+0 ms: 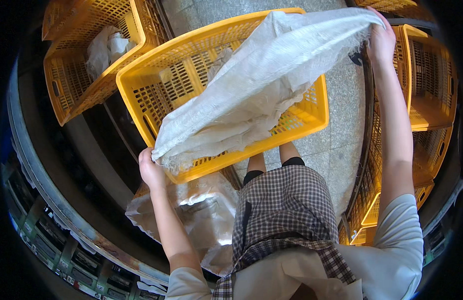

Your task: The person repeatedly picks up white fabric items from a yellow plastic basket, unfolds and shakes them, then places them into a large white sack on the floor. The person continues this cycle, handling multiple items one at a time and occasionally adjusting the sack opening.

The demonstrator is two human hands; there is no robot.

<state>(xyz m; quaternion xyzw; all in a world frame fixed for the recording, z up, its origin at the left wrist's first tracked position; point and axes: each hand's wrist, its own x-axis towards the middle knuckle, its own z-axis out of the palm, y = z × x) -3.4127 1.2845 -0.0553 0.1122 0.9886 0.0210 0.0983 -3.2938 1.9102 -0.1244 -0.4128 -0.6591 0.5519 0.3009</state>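
Item: 1 white woven sack [251, 90], stretched over a yellow crate [191, 75]. Left hand [150, 170] grips its frayed lower corner; right hand [380, 40] pinches the upper end. Risk: frayed weave likely snags the crate's slots, or a corner slips free.

Large woven plastic sack [256, 85]: off-white, translucent, with fine weave texture and frayed pale edges. Perforated plastic crate [156, 85] beneath it: bright yellow-orange, slotted grid pattern. Second slotted plastic crate [66, 85] at upper left: same yellow-orange, containing white sacking. Stacked crates [431, 90] at right: yellow-orange. Person's checked garment [281, 205]: dark grey and white plaid. Short-sleeved shirt [396, 250]: pale grey. Stone floor [341, 135]: speckled grey.
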